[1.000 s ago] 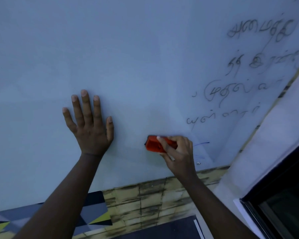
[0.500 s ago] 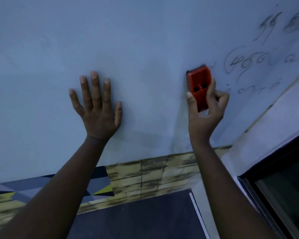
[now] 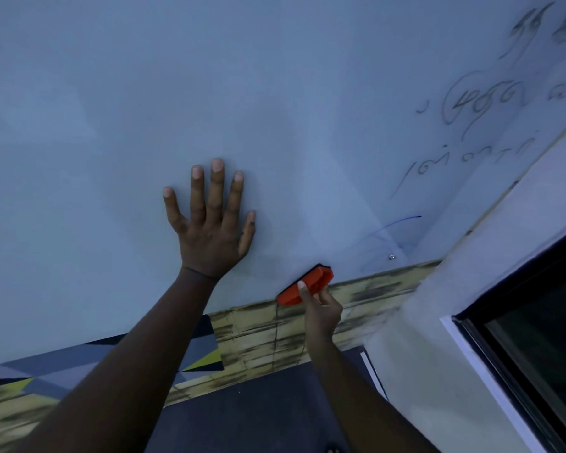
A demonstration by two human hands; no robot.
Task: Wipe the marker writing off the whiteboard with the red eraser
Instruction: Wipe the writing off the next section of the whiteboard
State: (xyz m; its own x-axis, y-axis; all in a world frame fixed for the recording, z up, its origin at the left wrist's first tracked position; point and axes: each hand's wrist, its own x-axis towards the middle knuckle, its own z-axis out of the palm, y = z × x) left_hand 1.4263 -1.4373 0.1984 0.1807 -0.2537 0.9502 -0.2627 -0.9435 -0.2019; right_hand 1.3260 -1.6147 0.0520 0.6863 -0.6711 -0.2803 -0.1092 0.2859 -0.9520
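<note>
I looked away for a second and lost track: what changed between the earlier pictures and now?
The right hand, gripping the red plastic eraser throughout, swept it up beside the grey marker writing, then back down to the white whiteboard's bottom edge. The left hand stayed flat on the board, fingers spread. The writing on the right remains.

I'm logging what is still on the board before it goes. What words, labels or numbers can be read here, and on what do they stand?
Handwritten marker writing on the whiteboard, upper right: several rows of curly non-Latin script, faint and partly smeared, too blurred to quote.
Thin blue curved stroke lower on the whiteboard: a line, not text.
Red eraser, gripped by the right hand: no label visible.
No numbers, brands or signs are readable.
</note>
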